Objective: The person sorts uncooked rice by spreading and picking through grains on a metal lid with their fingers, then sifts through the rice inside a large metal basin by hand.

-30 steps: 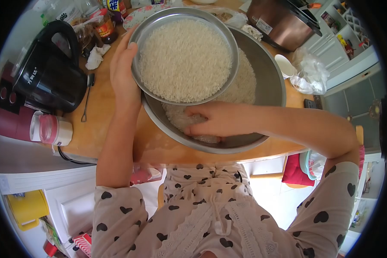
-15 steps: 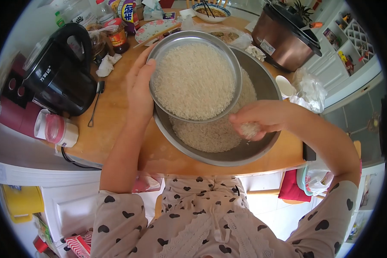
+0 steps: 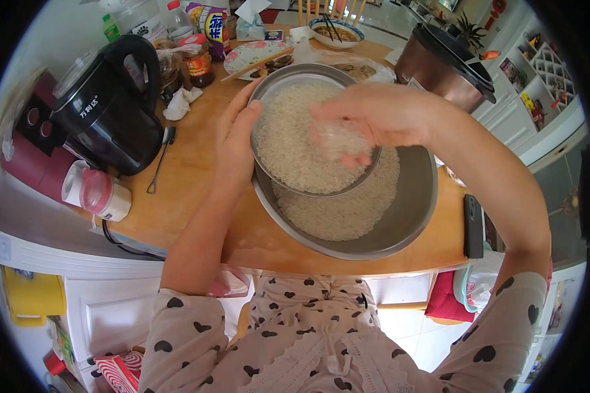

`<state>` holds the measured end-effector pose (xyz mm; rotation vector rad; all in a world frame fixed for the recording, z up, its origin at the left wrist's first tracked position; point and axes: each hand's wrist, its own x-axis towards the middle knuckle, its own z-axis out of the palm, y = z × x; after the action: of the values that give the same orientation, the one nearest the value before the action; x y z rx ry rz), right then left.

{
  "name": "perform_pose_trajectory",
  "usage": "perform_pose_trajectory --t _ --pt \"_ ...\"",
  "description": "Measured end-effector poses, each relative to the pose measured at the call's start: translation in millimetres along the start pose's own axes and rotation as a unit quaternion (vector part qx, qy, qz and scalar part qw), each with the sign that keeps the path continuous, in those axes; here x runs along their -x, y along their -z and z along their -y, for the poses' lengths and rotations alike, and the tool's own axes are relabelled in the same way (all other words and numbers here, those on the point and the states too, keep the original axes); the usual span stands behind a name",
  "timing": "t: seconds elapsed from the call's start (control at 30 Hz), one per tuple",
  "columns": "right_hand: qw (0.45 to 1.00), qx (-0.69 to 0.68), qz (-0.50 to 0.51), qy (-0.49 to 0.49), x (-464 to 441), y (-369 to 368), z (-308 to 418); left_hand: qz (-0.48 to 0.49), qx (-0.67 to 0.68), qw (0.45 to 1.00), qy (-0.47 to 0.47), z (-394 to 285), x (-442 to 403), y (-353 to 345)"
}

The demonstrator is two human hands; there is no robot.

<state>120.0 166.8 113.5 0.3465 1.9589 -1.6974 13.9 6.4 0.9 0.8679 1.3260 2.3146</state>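
Observation:
A round metal dish heaped with white rice is tilted over a large metal basin. My left hand grips the dish's left rim, thumb on top. Over the right half of the dish is my right hand, its curled fingers around a handful of rice, slightly blurred by motion. More rice covers the basin's bottom; the dish hides the basin's far side.
A black kettle and a long-handled spoon are on the left. Behind lie jars, a floral tray and a noodle bowl with chopsticks. A cooker and a phone are on the right.
My right hand has moved with its rice from above the basin's right side up and left over the dish. My left hand keeps its grip. The whole view has shifted slightly.

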Motion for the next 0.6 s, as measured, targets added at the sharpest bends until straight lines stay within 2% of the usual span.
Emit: perform_pose_trajectory --t 0.1,0.2,0.3,0.53,0.6 --pt "0.992 -0.074 -0.020 0.096 -15.8 9.4 9.1 0.009 0.015 1.000 -0.001 0.3 -0.8 0.9" --pt "0.981 -0.030 -0.085 0.169 -12.2 23.0 20.4 0.007 0.012 1.000 0.001 -0.7 -0.7 0.9" --pt "0.977 -0.010 -0.113 0.180 -1.9 37.6 23.2 0.004 0.023 1.000 0.013 -1.3 -0.9 0.6" --pt "0.970 0.039 -0.081 0.224 11.4 43.9 23.6 0.003 0.026 1.000 0.004 0.9 -1.5 0.8" --pt "0.966 0.065 -0.105 0.226 14.8 37.6 23.5 0.004 0.023 1.000 0.003 -0.1 -1.2 0.7"
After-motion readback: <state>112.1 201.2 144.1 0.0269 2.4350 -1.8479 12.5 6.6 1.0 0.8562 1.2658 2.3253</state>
